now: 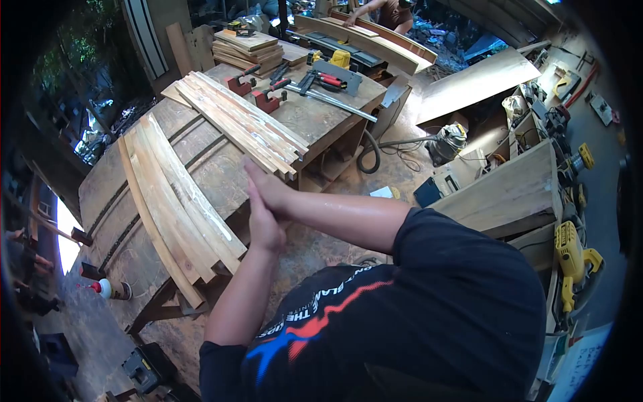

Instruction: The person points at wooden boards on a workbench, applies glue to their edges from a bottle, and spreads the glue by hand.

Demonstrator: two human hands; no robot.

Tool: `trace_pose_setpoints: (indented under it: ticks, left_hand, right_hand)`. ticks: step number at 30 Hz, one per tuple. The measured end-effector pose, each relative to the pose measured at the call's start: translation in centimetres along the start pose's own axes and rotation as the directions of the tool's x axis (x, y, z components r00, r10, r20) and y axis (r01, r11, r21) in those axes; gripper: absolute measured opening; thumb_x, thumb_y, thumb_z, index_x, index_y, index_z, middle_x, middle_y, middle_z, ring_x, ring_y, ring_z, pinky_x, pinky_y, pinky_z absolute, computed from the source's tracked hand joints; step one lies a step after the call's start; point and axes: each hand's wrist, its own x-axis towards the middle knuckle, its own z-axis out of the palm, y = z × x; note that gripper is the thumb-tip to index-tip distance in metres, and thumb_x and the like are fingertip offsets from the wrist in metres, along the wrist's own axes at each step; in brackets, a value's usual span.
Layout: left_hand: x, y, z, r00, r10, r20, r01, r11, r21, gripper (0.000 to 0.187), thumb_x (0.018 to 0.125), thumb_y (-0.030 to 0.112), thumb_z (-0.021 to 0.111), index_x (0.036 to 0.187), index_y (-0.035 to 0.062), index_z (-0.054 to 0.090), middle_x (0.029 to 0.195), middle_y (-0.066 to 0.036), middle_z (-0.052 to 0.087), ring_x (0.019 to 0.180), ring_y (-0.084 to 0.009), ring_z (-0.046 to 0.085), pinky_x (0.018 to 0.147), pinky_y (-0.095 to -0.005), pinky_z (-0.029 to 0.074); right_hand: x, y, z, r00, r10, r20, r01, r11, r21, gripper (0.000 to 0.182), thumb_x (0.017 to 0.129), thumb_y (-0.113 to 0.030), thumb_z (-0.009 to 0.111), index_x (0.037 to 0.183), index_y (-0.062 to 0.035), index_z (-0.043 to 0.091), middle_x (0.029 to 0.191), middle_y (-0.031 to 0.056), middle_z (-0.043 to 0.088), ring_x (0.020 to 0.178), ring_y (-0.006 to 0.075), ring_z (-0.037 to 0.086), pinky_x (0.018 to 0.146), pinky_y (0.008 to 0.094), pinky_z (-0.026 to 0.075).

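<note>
My left hand (264, 224) and my right hand (270, 189) meet palm to palm over the near edge of the workbench, fingers stretched out flat, with nothing visible between them. Left of them lies a group of curved wood strips (157, 174), with a white glue-like streak along one strip. Beyond my hands, a second bundle of wood strips (234, 120) carries more white streaks. Both groups rest on the worn wooden workbench (221, 173), across dark bars. Neither hand touches the wood as far as I can see.
Red clamp heads (268, 100), a yellow power tool (340, 59) and stacked boards (248, 47) occupy the bench's far end. A white bottle with a red tip (110, 289) stands at left. A shop vacuum (447, 142) with a hose sits right. Another person's arm (365, 10) works behind.
</note>
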Motion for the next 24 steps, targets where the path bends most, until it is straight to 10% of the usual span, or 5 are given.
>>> trace_pose_setpoints:
  ticks: [7, 11, 20, 22, 24]
  left_hand:
    - [3.6, 5.0, -4.4, 0.904, -0.070, -0.423, 0.042, 0.996, -0.076, 0.088, 0.104, 0.069, 0.017, 0.163, 0.0047, 0.014, 0.169, -0.012, 0.017, 0.154, -0.0248, 0.021, 0.123, -0.0352, 0.021]
    - [0.4, 2.3, -2.8, 0.975, 0.216, 0.050, -0.222, 0.936, 0.274, 0.097, 0.100, 0.075, 0.021, 0.163, 0.0034, 0.003, 0.171, -0.014, 0.009, 0.157, -0.0255, 0.010, 0.126, -0.0354, 0.010]
    - [3.3, 9.2, -11.1, 0.943, 0.159, -0.292, -0.138, 0.986, 0.094, 0.052, 0.110, 0.050, 0.031, 0.134, 0.0078, 0.050, 0.121, -0.009, 0.061, 0.111, -0.0199, 0.060, 0.095, -0.0411, 0.051]
    - [-0.9, 10.6, -9.3, 0.976, 0.145, -0.164, -0.080, 0.934, 0.348, 0.079, 0.107, 0.061, 0.022, 0.164, 0.0090, 0.005, 0.171, -0.018, 0.006, 0.156, -0.0350, 0.015, 0.127, -0.0485, 0.014]
    - [-5.7, 8.3, -10.7, 0.998, -0.058, 0.017, 0.055, 0.989, 0.137, 0.080, 0.105, 0.064, 0.023, 0.164, 0.0094, 0.016, 0.163, -0.020, 0.030, 0.148, -0.0349, 0.036, 0.121, -0.0515, 0.028]
  right_hand:
    - [-4.8, 4.6, 3.0, 0.889, -0.317, 0.332, 0.401, 0.887, -0.228, 0.087, 0.108, -0.056, 0.034, 0.161, -0.0005, -0.006, 0.170, 0.0204, -0.010, 0.157, 0.0312, -0.011, 0.127, 0.0394, 0.002]
    - [-1.1, 2.8, 1.9, 0.971, -0.211, 0.111, 0.231, 0.946, -0.228, 0.085, 0.104, -0.068, 0.031, 0.149, 0.0031, 0.045, 0.134, 0.0190, 0.060, 0.125, 0.0225, 0.055, 0.110, 0.0350, 0.039]
    - [-3.7, -1.0, 0.1, 0.502, 0.157, 0.851, -0.236, 0.971, -0.040, 0.084, 0.105, -0.052, 0.047, 0.165, -0.0115, 0.004, 0.149, 0.0237, 0.051, 0.134, 0.0288, 0.056, 0.115, 0.0458, 0.040]
    - [-5.2, -6.8, -1.0, 0.718, 0.037, 0.695, 0.284, 0.896, -0.340, 0.096, 0.093, -0.025, 0.074, 0.165, -0.0169, 0.011, 0.145, 0.0232, 0.056, 0.125, 0.0262, 0.063, 0.107, 0.0412, 0.049]
    - [-5.7, -11.4, -3.5, 0.828, -0.172, 0.534, 0.413, 0.831, -0.373, 0.099, 0.085, -0.008, 0.080, 0.164, -0.0157, 0.022, 0.135, 0.0188, 0.063, 0.117, 0.0214, 0.065, 0.099, 0.0360, 0.054]
